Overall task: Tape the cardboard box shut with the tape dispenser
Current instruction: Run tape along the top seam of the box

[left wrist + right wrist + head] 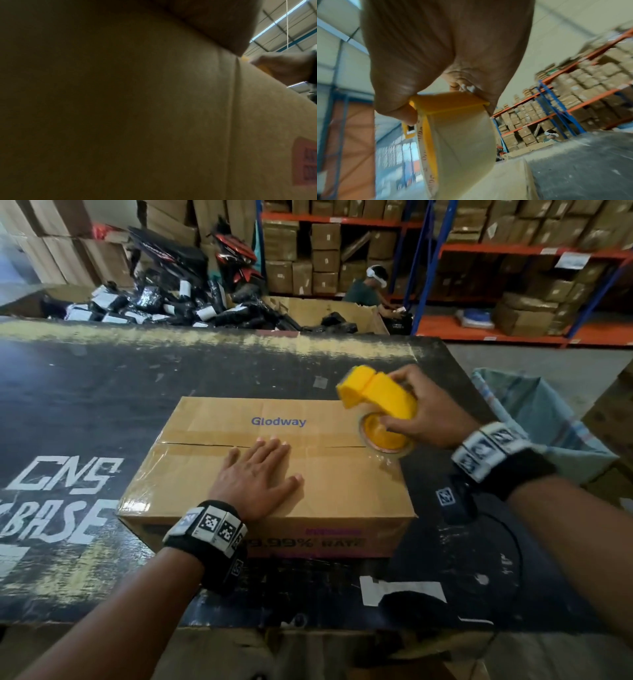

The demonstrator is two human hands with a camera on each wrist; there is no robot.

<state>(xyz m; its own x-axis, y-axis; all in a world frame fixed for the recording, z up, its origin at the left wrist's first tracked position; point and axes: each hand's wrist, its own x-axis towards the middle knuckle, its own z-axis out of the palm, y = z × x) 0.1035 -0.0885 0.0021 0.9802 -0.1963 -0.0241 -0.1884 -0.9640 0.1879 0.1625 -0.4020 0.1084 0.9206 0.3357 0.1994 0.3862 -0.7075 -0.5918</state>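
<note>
A brown cardboard box printed "Glodway" lies on the black table, its flaps folded down and clear tape lying along the centre seam. My left hand presses flat on the box top, fingers straight, fingertips at the seam. My right hand grips a yellow tape dispenser at the seam's right end, its tape roll touching the box top. In the right wrist view the tape roll meets the box edge. The left wrist view shows mostly the box up close.
Behind the table sits a large carton of black wrapped parcels. Orange-and-blue racks hold stacked boxes, and another person sits by them. A bag-lined bin stands right of the table. White labels stick to the table's near edge.
</note>
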